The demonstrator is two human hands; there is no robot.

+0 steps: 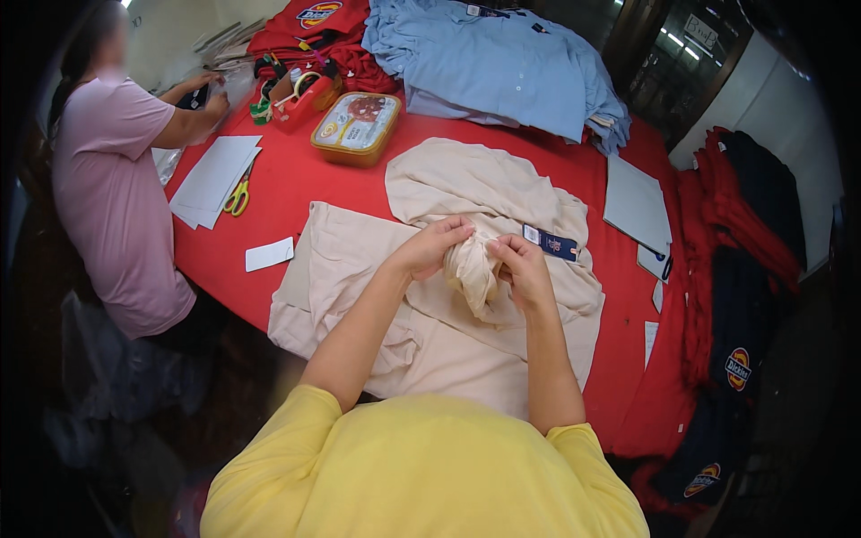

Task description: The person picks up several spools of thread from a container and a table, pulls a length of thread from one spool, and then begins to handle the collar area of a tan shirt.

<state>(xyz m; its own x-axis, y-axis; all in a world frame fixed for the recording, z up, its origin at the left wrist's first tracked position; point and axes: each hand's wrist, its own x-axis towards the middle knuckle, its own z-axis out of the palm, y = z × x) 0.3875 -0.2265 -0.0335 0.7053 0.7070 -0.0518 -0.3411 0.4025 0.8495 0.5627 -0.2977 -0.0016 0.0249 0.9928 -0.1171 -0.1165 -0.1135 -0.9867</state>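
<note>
A cream garment [480, 184] lies spread and rumpled over the red-covered table in front of me. My left hand [437, 247] pinches a gathered fold of its cloth, fingertips together. Just to the right, my right hand [525, 267] grips the same bunched part [473, 273], which is raised a little between both hands. A dark blue hang tag [550, 242] with a white label rests on the cloth beyond my right hand. Whether the tag is attached to the garment is hidden.
Left of the garment lie a white card [269, 255], yellow scissors [238, 197] and paper sheets [211, 184]. A plastic tub [356, 130] and a tape dispenser [300, 99] stand farther back. Folded light-blue shirts [502, 67] are stacked behind; red and navy garments [740, 278] pile at right. A person in pink [117, 197] works at left.
</note>
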